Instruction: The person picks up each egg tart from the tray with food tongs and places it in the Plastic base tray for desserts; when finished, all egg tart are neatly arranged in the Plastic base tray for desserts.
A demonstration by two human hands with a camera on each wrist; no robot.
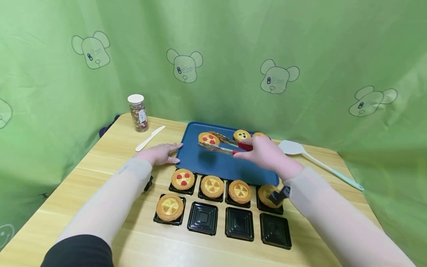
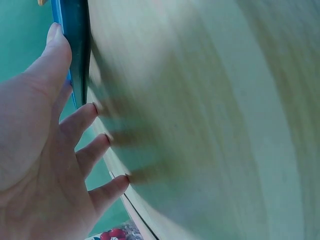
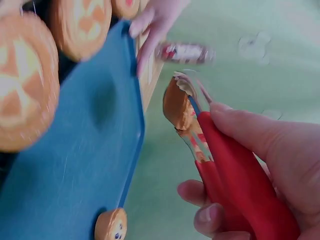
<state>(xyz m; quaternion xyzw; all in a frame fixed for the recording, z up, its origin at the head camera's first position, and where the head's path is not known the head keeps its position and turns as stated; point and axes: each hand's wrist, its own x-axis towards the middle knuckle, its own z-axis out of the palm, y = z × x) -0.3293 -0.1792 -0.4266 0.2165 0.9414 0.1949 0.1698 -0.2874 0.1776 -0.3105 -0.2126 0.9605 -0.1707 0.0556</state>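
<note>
My right hand point(image 1: 267, 152) grips a pair of tongs point(image 3: 240, 170) by its red handles. Between the metal tips is an egg tart point(image 1: 209, 138) with red pieces on top, held above the blue tray point(image 1: 227, 168); its shadow falls on the tray. My left hand point(image 1: 160, 154) has its fingers spread at the tray's left edge. In the left wrist view, the thumb lies against the tray rim point(image 2: 80, 55). Two more tarts are at the tray's back right: one with dark dots point(image 1: 241, 135), the other point(image 1: 259, 135) partly hidden by my right hand.
In front of the tray, black square plastic bases stand in two rows. Several carry tarts point(image 1: 212, 186); three in the front row, such as the middle base point(image 1: 239, 224), are bare. A jar point(image 1: 138, 113) and a white knife point(image 1: 150, 138) are left, a spatula point(image 1: 320, 163) right.
</note>
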